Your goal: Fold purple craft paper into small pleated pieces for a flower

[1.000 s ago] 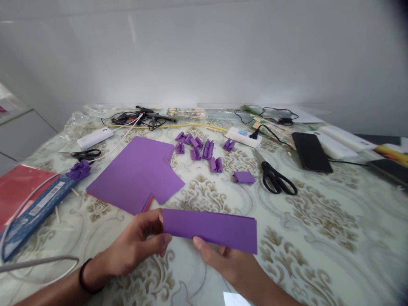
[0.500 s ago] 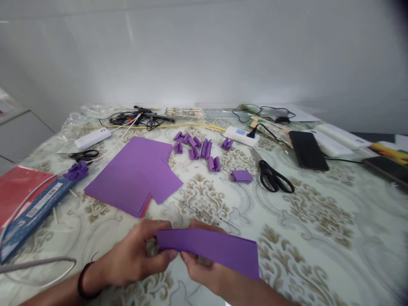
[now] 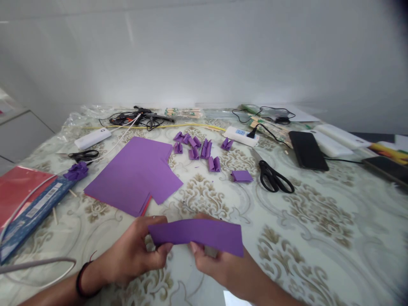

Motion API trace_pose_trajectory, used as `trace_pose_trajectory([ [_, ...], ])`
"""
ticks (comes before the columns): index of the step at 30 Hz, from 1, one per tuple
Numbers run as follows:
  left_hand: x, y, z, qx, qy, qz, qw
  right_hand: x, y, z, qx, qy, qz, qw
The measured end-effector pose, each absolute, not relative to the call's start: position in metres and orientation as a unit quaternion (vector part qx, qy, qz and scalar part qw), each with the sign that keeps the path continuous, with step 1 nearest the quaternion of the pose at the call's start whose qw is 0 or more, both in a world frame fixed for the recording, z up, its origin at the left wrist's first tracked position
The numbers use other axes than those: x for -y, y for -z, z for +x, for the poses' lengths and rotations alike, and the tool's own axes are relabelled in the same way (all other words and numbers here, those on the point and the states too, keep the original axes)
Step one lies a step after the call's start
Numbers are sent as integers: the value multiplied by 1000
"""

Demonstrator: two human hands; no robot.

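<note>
A long strip of purple paper (image 3: 197,231) is held up between both hands, slightly bowed. My left hand (image 3: 138,244) pinches its left end, thumb in front and fingers behind. My right hand (image 3: 216,259) grips it near the middle, thumb on the lower edge, with the fingers mostly hidden behind the strip. Beyond the hands lies a stack of purple paper sheets (image 3: 130,170), a red edge showing beneath. Several small folded purple paper pieces (image 3: 206,148) are grouped further back, and one flat folded piece (image 3: 242,175) rests nearer, to the right.
Black-handled scissors (image 3: 274,176) lie on the right, beside a black phone (image 3: 307,148). A power strip (image 3: 241,135) with a plug sits at the back. To the left are smaller scissors (image 3: 83,154), a crumpled purple paper flower (image 3: 76,170) and a blue package (image 3: 35,212).
The purple strip has shifted left and tilted flatter, its right end rising. My right thumb has slid right along the lower edge, farther from my left hand.
</note>
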State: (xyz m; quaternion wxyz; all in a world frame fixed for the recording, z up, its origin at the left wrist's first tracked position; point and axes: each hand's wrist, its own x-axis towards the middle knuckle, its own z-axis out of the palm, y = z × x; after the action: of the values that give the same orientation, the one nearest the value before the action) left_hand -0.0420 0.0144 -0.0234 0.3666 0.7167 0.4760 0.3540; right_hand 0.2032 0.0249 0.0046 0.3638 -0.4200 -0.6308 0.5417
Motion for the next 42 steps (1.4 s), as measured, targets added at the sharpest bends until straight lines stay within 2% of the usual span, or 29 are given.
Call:
trace_pose_trajectory([
  [5,-16,31,-48,-487,-365,689,394,-27,5,210,605,-534,-445,388],
  [13,-27,16,-47,-470,-338,684,444,-41,11,215,543,-573,-436,432],
  [20,-31,13,-45,-459,-331,658,497,-45,20,219,501,-554,-468,472],
  [26,-32,7,-44,-474,-330,630,519,-42,21,218,487,-557,-462,488],
  [32,-39,1,-38,-472,-386,580,540,-42,19,218,475,-549,-473,499],
  [42,-39,-3,-35,-475,-350,587,555,-44,25,223,454,-556,-443,537],
])
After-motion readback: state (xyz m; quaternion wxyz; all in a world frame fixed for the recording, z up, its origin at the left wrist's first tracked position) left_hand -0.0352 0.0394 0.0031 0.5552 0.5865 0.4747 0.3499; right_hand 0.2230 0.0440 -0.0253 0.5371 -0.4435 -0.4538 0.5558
